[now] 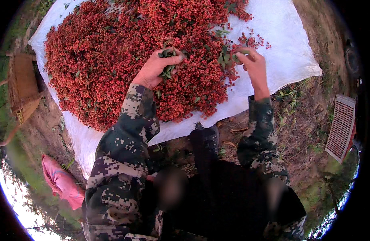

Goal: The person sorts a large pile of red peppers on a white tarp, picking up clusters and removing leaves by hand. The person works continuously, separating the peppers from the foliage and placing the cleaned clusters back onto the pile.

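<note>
A broad heap of small red berries on thin stems (112, 75), probably Sichuan pepper, covers much of a white woven sheet (289, 48) on the ground. Above the heap's middle, my left hand (161, 64) is closed around a bunch of dark green leaves (168, 70). Over the right edge of the heap is my right hand (252, 61), with thumb and fingers pinched on a green leaf (236, 57). More leaves (224, 57) lie among the berries beside those fingertips. A few loose berry clusters (252, 40) rest on the sheet beyond my right hand.
A brown basket or box (23, 81) stands left of the sheet, and a pink woven sack (63, 182) lies below it. On the right are a slatted plastic crate (341, 128) and a dark wheel (352, 57). My shoe (210, 138) is at the sheet's near edge.
</note>
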Demonstrator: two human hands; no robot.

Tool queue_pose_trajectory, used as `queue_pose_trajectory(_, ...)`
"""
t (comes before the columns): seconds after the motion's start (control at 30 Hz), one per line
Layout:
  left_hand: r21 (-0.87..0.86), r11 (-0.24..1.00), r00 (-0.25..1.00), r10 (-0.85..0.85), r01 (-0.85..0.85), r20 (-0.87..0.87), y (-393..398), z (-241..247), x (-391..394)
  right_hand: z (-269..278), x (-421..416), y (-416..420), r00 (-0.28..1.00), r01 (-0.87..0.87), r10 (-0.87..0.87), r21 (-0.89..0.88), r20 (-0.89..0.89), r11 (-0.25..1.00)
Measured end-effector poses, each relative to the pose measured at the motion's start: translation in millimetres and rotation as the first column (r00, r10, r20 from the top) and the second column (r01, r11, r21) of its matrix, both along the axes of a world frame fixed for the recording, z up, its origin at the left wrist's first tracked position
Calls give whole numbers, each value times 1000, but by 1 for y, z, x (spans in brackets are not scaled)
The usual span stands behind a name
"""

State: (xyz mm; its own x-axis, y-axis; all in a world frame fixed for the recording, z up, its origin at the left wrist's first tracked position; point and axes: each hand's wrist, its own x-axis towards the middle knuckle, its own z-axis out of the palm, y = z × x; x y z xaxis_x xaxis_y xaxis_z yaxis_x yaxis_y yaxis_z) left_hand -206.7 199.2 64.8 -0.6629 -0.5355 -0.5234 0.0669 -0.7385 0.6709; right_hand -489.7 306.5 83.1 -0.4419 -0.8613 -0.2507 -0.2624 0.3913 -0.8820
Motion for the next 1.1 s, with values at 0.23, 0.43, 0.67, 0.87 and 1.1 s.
queue_pose_trajectory(0.23,-124,977,982,-181,174,-51,0,28,-14,9,55,-18,962,137,-106,-110,250,985)
queue_pose_trajectory(0.43,-573,673,875,-262,468,407,3,10,-27,13,96,-18,977,-77,112,-187,184,979)
queue_pose_trajectory(0.67,-67,991,989,124,-119,86,2,18,-15,-66,-23,-88,911,-60,-26,-195,-411,979)
queue_pose_trajectory(0.87,76,970,972,228,-232,61,-1,18,-18,-93,-46,-102,743,-318,353,165,-568,934)
queue_pose_trajectory(1.1,-13,989,989,146,-146,-18,9,18,-27,-14,4,-56,988,-2,4,-16,151,1000)
